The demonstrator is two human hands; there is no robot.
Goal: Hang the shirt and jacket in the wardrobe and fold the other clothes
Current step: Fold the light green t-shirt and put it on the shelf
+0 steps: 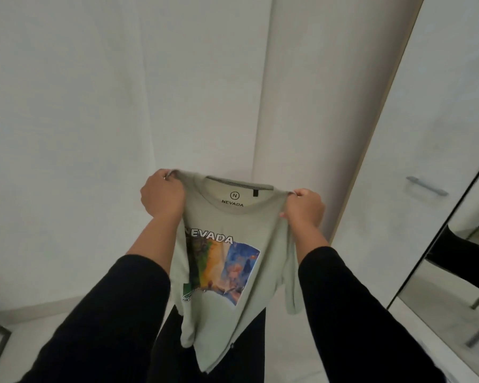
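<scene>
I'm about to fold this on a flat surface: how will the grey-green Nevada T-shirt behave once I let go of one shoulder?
The T-shirt looks floppy: held by the left hand and right hand, it sags and creases between them. It is probably light, as pinched grips carry it. Released, that side would likely collapse rather than hold shape.

Both hands are holding a pale green T-shirt (233, 275) up by its shoulders in front of a white wall (94, 106), the left hand (162, 193) pinching the left shoulder seam and the right hand (304, 208) pinching the right one, each grip closing tight on the fabric. The shirt is hanging freely with its printed front facing the camera, showing the word NEVADA above a colourful picture, and black sleeves (351, 305) are covering both forearms. A white wardrobe door (398, 217) with a metal handle (426, 186) is standing to the right, beside a mirror (459, 266).
</scene>
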